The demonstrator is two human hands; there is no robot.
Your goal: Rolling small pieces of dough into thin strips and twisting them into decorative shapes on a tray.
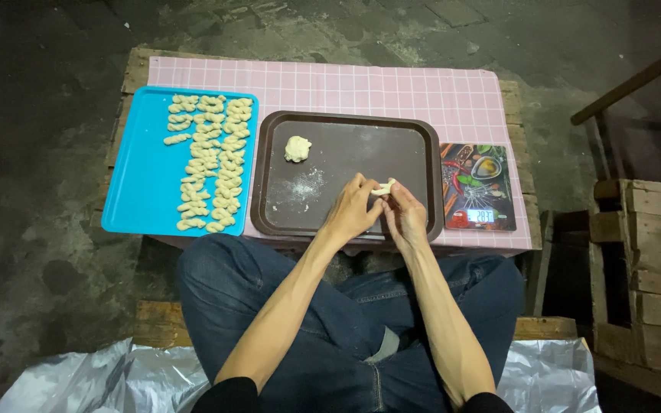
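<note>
Both hands meet above the brown tray; left hand and right hand together pinch 1 small dough piece between fingertips, held clear of the tray; judgement: even, light pressure from both sides would keep the shaping uniform with the finished twists on the blue tray; dough lump lies apart; kitchen scale just beside.

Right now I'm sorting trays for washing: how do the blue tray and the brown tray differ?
The blue tray is bright, and rows of twisted dough pieces fill its right side; the brown tray is dark, holding one dough lump and a flour dusting. Both hands work over the brown tray only. Both are rectangular and rimmed.
</note>
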